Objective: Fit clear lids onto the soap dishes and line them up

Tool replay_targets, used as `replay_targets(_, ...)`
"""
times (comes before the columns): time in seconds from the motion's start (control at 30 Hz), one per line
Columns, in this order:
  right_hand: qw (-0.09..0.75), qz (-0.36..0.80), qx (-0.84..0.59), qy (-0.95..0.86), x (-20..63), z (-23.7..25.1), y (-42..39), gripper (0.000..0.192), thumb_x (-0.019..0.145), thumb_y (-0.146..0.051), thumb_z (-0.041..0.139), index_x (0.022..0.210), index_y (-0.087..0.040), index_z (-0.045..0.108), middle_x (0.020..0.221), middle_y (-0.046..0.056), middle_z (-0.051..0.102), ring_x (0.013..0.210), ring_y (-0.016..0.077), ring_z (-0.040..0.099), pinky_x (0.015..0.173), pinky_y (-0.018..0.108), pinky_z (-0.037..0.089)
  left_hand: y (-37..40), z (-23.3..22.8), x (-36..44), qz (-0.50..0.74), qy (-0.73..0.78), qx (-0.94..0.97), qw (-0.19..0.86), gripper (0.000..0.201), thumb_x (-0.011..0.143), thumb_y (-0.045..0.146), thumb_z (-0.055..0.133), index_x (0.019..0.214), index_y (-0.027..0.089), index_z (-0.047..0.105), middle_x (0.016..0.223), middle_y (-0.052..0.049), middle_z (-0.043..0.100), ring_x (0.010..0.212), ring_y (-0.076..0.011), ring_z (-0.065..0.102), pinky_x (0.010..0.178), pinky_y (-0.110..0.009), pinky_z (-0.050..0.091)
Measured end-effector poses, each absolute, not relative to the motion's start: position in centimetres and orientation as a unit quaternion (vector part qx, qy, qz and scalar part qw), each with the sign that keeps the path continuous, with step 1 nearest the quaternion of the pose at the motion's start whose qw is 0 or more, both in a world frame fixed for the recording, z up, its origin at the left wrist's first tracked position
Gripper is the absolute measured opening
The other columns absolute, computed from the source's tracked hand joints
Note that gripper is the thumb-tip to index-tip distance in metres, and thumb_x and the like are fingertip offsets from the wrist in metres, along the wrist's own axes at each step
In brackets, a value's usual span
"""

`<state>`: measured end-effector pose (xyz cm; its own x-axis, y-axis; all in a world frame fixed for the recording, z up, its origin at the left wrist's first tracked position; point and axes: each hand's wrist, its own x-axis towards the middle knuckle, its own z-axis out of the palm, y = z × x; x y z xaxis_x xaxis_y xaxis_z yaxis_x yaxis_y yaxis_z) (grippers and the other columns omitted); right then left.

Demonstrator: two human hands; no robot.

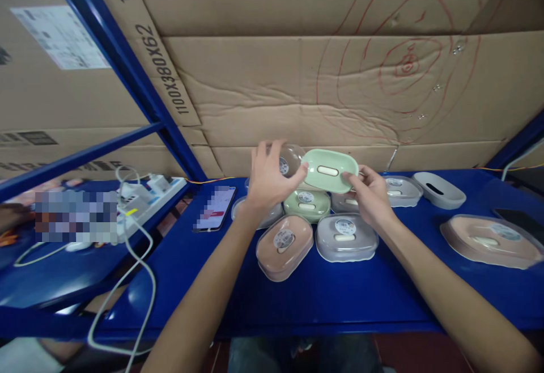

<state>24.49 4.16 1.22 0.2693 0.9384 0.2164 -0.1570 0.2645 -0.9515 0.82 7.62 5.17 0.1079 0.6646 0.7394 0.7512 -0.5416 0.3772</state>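
Note:
A green oval soap dish [328,161] with a pale slot in its middle is raised above the blue shelf. My right hand [370,194] grips its right end, thumb on the near rim. At its left end, the thumb of my left hand [272,174] reaches the edge. My left fingers curl round a clear plastic cover [293,155] with a round label. Below are a covered green dish [306,207], a pink one [284,248] and a grey one [347,238]. More covered dishes stand behind, partly hidden by my hands.
To the right lie a grey dish [440,190] with a dark slot and a covered pink dish [488,242]. A phone [216,207] rests at left, beside a power strip [148,203] with white cables. Cardboard [263,78] walls the back; blue posts [174,140] frame the shelf.

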Motion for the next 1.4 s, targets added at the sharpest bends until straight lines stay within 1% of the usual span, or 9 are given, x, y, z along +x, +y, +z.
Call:
replay_targets(0.17, 0.611, 0.479, -0.4, -0.487, 23.2, 1.5, 3.0, 0.055, 0.074, -0.065, 0.092, 0.11, -0.029, 0.069, 0.115, 0.003, 0.078, 0.091, 0.0238, 0.077, 0.063, 0.034, 0.068, 5.0, 3.6, 3.6, -0.496, -0.421, -0.759, 0.028, 0.064, 0.086, 0.049, 0.079, 0.141, 0.023, 0.061, 0.137, -0.015, 0.058, 0.131, -0.037, 0.055, 0.115, -0.057, 0.047)
replay_targets(0.23, 0.597, 0.498, -0.375, -0.504, 22.7, 1.4, 2.5, 0.055, 0.075, -0.066, 0.091, 0.11, -0.03, 0.068, 0.117, 0.003, 0.078, 0.093, 0.0238, 0.077, 0.065, 0.035, 0.069, 4.6, 2.8, 4.1, -0.503, -0.413, -0.758, 0.022, 0.066, 0.084, 0.05, 0.08, 0.141, 0.022, 0.06, 0.136, -0.016, 0.058, 0.13, -0.037, 0.055, 0.114, -0.057, 0.047)
replay_targets(0.3, 0.59, 0.503, -0.361, -0.518, 22.2, 1.4, 2.1, 0.052, 0.076, -0.064, 0.092, 0.107, -0.031, 0.067, 0.11, 0.001, 0.078, 0.093, 0.024, 0.077, 0.067, 0.035, 0.069, 4.4, 2.4, 4.4, -0.512, -0.411, -0.754, 0.02, 0.068, 0.084, 0.052, 0.081, 0.141, 0.022, 0.06, 0.136, -0.016, 0.058, 0.13, -0.037, 0.054, 0.114, -0.058, 0.047)
replay_targets(0.43, 0.581, 0.495, -0.355, -0.54, 22.0, 1.5, 1.7, 0.049, 0.08, -0.068, 0.087, 0.108, -0.033, 0.067, 0.083, -0.002, 0.073, 0.085, 0.0234, 0.075, 0.068, 0.037, 0.067, 3.9, 2.6, 4.3, -0.526, -0.406, -0.747, 0.0, 0.065, 0.084, 0.051, 0.082, 0.14, 0.027, 0.06, 0.137, -0.014, 0.057, 0.13, -0.0349, 0.056, 0.115, -0.056, 0.048)
replay_targets(0.5, 0.576, 0.493, -0.348, -0.55, 22.0, 1.6, 1.6, 0.05, 0.082, -0.07, 0.085, 0.111, -0.033, 0.067, 0.079, -0.003, 0.071, 0.082, 0.0232, 0.075, 0.069, 0.037, 0.067, 3.6, 2.9, 4.1, -0.534, -0.394, -0.748, -0.017, 0.064, 0.083, 0.048, 0.083, 0.139, 0.028, 0.059, 0.138, -0.013, 0.056, 0.13, -0.0339, 0.058, 0.115, -0.055, 0.049)
replay_targets(0.77, 0.569, 0.445, -0.344, -0.6, 22.0, 1.1, 1.3, 0.043, 0.095, -0.064, 0.077, 0.122, -0.033, 0.067, 0.106, 0.002, 0.078, 0.09, 0.0219, 0.076, 0.077, 0.037, 0.068, 3.3, 3.2, 4.1, -0.543, -0.393, -0.741, -0.026, 0.059, 0.081, 0.045, 0.083, 0.132, 0.025, 0.06, 0.135, -0.014, 0.057, 0.129, -0.0345, 0.06, 0.115, -0.055, 0.05)
replay_targets(1.0, 0.564, 0.396, -0.352, -0.634, 22.1, 0.3, 1.4, 0.045, 0.099, -0.06, 0.074, 0.133, -0.031, 0.067, 0.112, 0.004, 0.077, 0.094, 0.0223, 0.073, 0.081, 0.038, 0.066, 3.3, 3.2, 4.0, -0.536, -0.39, -0.748, -0.02, 0.057, 0.082, 0.046, 0.083, 0.13, 0.027, 0.06, 0.133, -0.012, 0.061, 0.131, -0.0343, 0.06, 0.115, -0.056, 0.05)
replay_targets(1.23, 0.569, 0.419, -0.347, -0.616, 21.9, 0.8, 1.2, 0.04, 0.097, -0.06, 0.075, 0.123, -0.03, 0.068, 0.107, 0.003, 0.077, 0.092, 0.0205, 0.073, 0.079, 0.035, 0.065, 3.2, 3.1, 3.9, -0.536, -0.396, -0.745, -0.021, 0.058, 0.084, 0.049, 0.085, 0.133, 0.027, 0.061, 0.134, -0.012, 0.061, 0.129, -0.0335, 0.059, 0.115, -0.054, 0.049)
replay_targets(1.4, 0.578, 0.491, -0.326, -0.565, 21.8, 1.5, 1.1, 0.039, 0.095, -0.065, 0.075, 0.114, -0.032, 0.067, 0.098, 0.0, 0.076, 0.088, 0.0197, 0.073, 0.079, 0.034, 0.064, 3.5, 2.7, 3.8, -0.517, -0.389, -0.763, 0.001, 0.077, 0.088, 0.066, 0.081, 0.151, 0.029, 0.056, 0.149, -0.015, 0.055, 0.138, -0.0363, 0.052, 0.118, -0.057, 0.043)
